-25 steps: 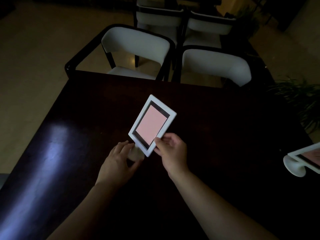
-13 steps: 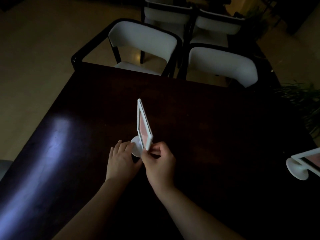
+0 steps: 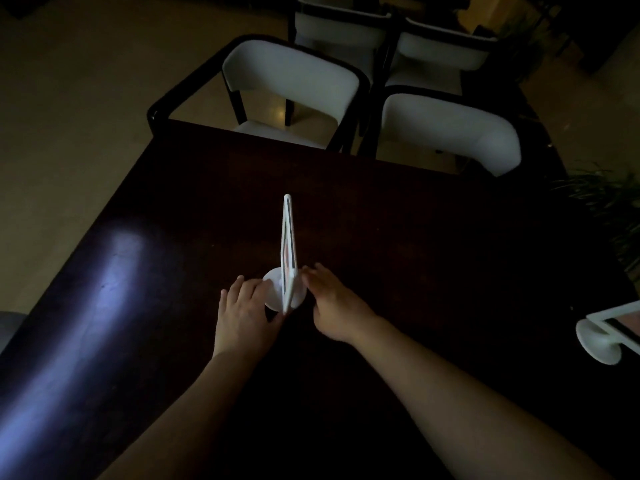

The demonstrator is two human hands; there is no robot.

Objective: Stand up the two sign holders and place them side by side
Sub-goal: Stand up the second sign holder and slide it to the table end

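A white sign holder (image 3: 288,237) with a pink insert stands upright on its round base (image 3: 272,284) in the middle of the dark table (image 3: 433,244), seen edge-on. My left hand (image 3: 242,313) is at the base's left side, fingers and thumb touching it. Just right of the frame, my right hand (image 3: 337,306) has its fingers spread and holds nothing. The second sign holder (image 3: 604,341) lies tipped over at the table's right edge, its base toward me, partly cut off by the view.
Two white chairs (image 3: 291,74) (image 3: 446,126) with dark frames stand at the table's far edge, with more behind them. A leafy plant (image 3: 609,209) is off the table's right side. The room is dim.
The sign holder went from tilted in both hands to standing on its base. My right hand has let go of the frame and drawn slightly right. The left hand stays at the base.
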